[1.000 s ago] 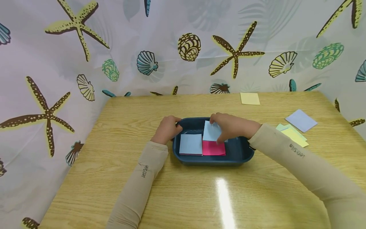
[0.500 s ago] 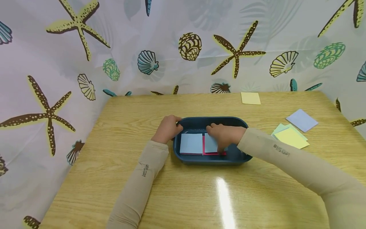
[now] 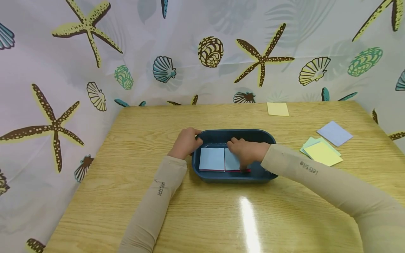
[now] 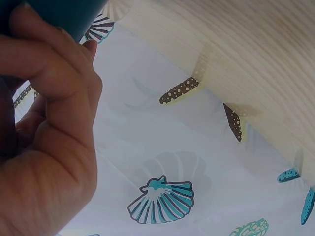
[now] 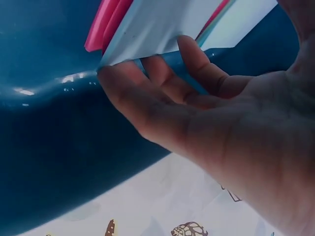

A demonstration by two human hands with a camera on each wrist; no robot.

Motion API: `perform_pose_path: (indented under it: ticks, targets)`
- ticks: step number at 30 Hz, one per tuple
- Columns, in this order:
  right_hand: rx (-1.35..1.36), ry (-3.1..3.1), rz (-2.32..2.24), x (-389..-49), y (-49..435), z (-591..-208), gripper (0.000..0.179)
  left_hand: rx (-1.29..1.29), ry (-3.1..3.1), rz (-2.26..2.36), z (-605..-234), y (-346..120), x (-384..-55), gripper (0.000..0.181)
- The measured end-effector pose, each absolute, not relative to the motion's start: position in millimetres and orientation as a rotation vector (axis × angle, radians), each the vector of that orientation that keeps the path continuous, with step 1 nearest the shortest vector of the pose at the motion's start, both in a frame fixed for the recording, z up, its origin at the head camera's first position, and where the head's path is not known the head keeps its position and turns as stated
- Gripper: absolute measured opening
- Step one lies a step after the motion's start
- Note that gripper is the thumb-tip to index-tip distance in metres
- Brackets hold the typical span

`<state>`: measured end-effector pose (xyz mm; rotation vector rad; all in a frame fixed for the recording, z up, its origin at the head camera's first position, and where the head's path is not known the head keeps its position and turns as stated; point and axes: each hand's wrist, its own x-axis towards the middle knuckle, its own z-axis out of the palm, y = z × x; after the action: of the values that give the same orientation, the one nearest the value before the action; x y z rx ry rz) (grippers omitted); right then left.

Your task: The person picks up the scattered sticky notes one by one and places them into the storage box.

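A light-blue square paper sheet (image 3: 232, 161) is located inside the oblong dark-blue glossy tray (image 3: 264, 173), laid over a bright pink paper layer (image 5: 110, 22). The pink is exposed as a thin strip along the near edge of the sheet. The sheet is partly covered by the right hand (image 3: 249, 153), by which it is grasped: the far edge is met by the fingertips and the near edge by the thumb.

Just to the left of this sheet, on the tray floor, a second light-blue square stack (image 3: 211, 159) is placed, with pink edges seen beneath it. The left end of the tray rim is gripped by the left hand (image 3: 186, 143), its fingers being curled at the wall.

Both forearms are covered by beige printed sleeves (image 3: 158, 196). The tray is supported by a light wood-grain table (image 3: 152, 225). To the right of the tray, a pale yellow square sheet (image 3: 323, 153) is laid over pale green sheets (image 3: 307, 143) in a fan. Near this group, a lavender-blue square sheet (image 3: 334, 133) is set at an angle. A cream-yellow square sheet (image 3: 278, 109) is positioned near the far table edge. The table is backed by a white fabric sheet (image 3: 190, 21) printed with starfish and shells.
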<state>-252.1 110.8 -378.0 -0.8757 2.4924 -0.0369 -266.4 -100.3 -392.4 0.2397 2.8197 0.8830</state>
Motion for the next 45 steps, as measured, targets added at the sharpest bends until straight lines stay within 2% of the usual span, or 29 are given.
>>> perform_pose_path:
  ticks: [13, 23, 31, 38, 45]
  targets:
    - [-0.939, 2.503, -0.002, -251.3, 111.5, -380.5, 0.081, 0.259, 2.831, 0.898, -393.2, -100.7, -265.0, 0.044]
    - [-0.926, 2.515, -0.042, -252.6, 113.6, -377.8, 0.057, 0.249, 2.832, 0.903, -394.2, -101.5, -266.1, 0.044]
    - [-0.885, 2.456, -0.124, -255.8, 119.6, -365.1, 0.052, 0.257, 2.821, 0.919, -395.6, -102.8, -265.3, 0.043]
    - [-0.943, 2.515, -0.64, -268.9, 159.8, -328.7, 0.036, 0.234, 2.814, 0.914, -397.3, -104.1, -265.1, 0.043]
    - [-0.671, 2.802, -0.779, -282.3, 235.9, -314.8, 0.027, 0.23, 2.819, 0.911, -396.6, -103.4, -266.3, 0.042]
